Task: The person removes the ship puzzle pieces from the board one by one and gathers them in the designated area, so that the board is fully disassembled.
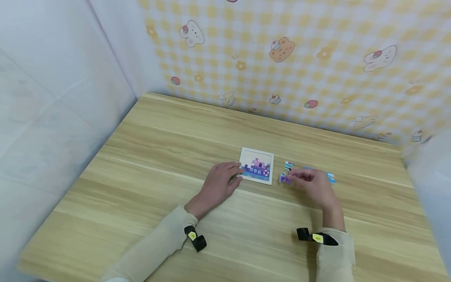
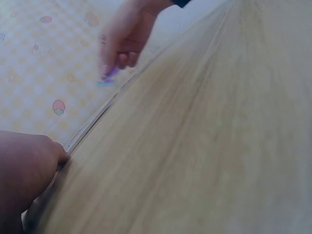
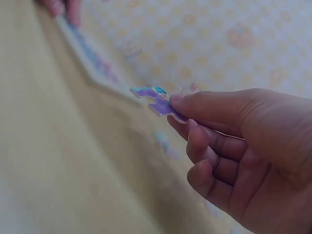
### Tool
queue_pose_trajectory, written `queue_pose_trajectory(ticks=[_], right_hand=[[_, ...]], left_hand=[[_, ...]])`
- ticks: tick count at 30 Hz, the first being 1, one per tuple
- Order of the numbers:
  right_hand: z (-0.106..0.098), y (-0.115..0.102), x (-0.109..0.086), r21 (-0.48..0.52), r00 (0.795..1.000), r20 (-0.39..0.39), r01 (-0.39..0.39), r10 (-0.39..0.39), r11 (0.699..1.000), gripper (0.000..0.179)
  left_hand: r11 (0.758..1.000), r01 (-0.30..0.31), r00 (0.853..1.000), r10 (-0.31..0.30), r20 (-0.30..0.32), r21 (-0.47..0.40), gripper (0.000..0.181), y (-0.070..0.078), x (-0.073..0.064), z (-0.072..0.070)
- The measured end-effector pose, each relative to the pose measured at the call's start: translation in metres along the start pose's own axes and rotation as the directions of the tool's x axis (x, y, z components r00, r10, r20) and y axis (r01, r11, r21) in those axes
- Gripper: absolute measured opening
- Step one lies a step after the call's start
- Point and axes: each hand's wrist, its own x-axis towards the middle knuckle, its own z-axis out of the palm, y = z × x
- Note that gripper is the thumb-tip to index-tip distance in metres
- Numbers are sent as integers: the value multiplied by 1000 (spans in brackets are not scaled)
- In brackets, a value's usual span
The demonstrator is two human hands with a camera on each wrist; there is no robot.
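Observation:
My right hand (image 1: 313,186) pinches a purple and blue puzzle piece (image 3: 165,109) between thumb and index finger. The piece is held off the table, just right of the square puzzle board (image 1: 272,167). My left hand (image 1: 220,180) rests at the board's left edge, with fingertips over the white rim and the thumb near its lower corner. In the board lies a partly assembled picture, a purple and pink boat (image 1: 258,167) on blue water; its upper area shows bare white. In the left wrist view, the right hand (image 2: 124,41) shows across the table with the piece.
A striped blue and white puzzle piece (image 1: 289,165) lies just beyond the right hand's fingertips. More loose blue pieces (image 1: 331,178) lie behind and beside that hand, partly covered by it. A yellow checked curtain (image 1: 246,58) hangs along the wooden table's (image 1: 141,149) back edge.

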Motion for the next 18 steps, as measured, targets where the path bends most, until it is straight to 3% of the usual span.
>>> queue_pose_trajectory(ticks=[6,18], right_hand=[[2,19,-3,-16,1000,-8,-25,25,1000,17],[6,21,2,-108,997,-52,-59,54,992,15]], left_hand=[[1000,5,1000,-5,0,-20,30,0,-1,0],[999,-2,1000,2,-8,-33,30,-1,1,0]])
